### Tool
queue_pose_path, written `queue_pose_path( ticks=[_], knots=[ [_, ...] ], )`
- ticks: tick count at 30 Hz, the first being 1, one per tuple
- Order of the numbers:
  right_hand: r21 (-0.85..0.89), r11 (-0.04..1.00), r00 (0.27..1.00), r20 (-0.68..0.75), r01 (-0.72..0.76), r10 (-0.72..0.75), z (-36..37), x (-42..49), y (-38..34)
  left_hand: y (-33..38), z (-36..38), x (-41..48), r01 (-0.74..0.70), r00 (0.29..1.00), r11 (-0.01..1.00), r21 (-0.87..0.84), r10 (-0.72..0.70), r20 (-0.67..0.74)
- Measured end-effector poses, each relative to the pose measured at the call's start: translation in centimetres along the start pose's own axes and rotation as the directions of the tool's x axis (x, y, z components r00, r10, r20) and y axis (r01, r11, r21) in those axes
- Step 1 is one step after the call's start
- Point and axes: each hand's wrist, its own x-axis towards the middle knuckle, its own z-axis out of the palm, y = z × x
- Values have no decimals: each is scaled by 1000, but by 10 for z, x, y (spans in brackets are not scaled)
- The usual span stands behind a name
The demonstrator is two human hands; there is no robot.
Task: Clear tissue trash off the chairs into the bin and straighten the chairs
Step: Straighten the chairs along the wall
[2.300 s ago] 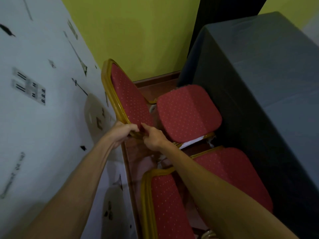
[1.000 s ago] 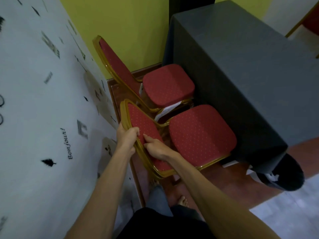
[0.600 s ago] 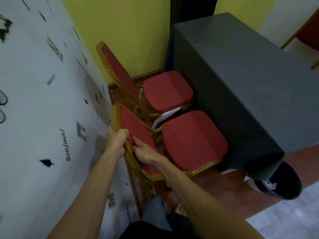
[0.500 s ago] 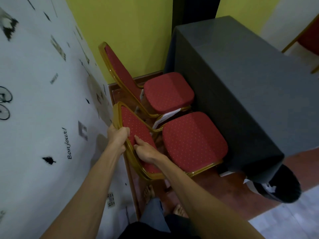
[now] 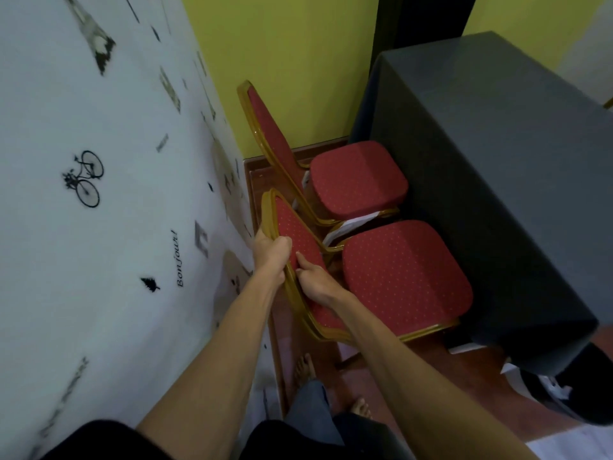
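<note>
1. Chairs first: the near red-upholstered chair with a gold metal frame (image 5: 398, 277) stands between the patterned white wall (image 5: 99, 194) and the dark grey draped table (image 5: 497, 194); its seat lies just beside the cloth; the far chair of the same red and gold make (image 5: 355, 180) stands beyond it, towards the yellow wall (image 5: 292, 61).
2. Left hand (image 5: 270, 250): curled tight over the gold top rail of the near chair's backrest; right hand (image 5: 313, 282): fingers laid flat against the red face of the backrest, thumb side at the frame edge, pressing and not pinching.
3. Tissue trash: none shows on either seat; a white strip (image 5: 348, 225) pokes out from under the far seat, and I cannot tell whether it is tissue or a label; the black bin with a white liner (image 5: 564, 393) sits low at the right, partly under the table's corner.
4. Step in hand, as I judge it: squaring the near chair in line with its neighbour.
5. Risks: a hard pull could scrape the rail along the wall, since the backrest is close to it; a push could drive the seat into the cloth and drag it; the legs could catch the far chair's frame, which nearly touches; bare feet (image 5: 303, 370) stand near the rear legs and could be struck.
</note>
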Motion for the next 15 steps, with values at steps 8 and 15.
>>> queue_pose_path(
  ticks=[8,15],
  knots=[
    [-51,999,1000,27,-5,7,-6,-1,-3,-5,4,4,15,999,1000,-2,-16,-36],
    [-107,994,1000,29,4,-1,-3,-8,-6,-1,1,3,22,1000,1000,20,-22,-15]
  ],
)
